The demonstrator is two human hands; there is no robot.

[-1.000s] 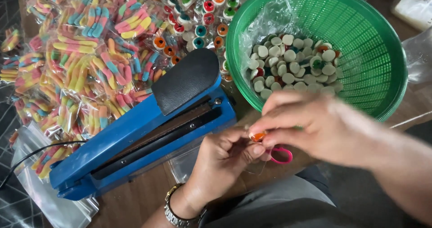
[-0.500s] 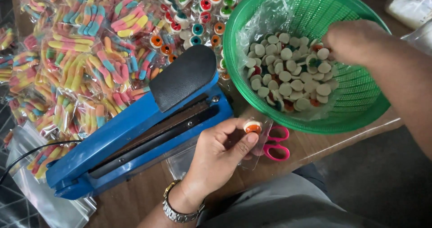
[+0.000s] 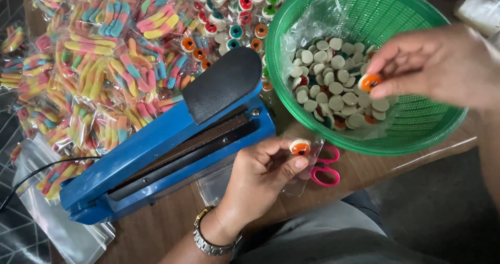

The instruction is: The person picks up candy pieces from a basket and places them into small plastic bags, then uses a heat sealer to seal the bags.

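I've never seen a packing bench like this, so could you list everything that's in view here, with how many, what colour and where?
heat sealer: one, blue with a black pad, centre-left on the table.
basket: one, green, upper right, lined with clear plastic.
round sweets: many, mostly white, in the basket.
worm sweet packs: many, multicoloured, piled upper left.
eye sweet packs: several, top centre.
scissors: one, pink handles, partly hidden beside the left hand.
clear bags: several, lower left.
wristwatch: one, metal, left wrist.
left hand: holds a small bag with an orange-centred sweet.
right hand: pinches an orange sweet over the basket.
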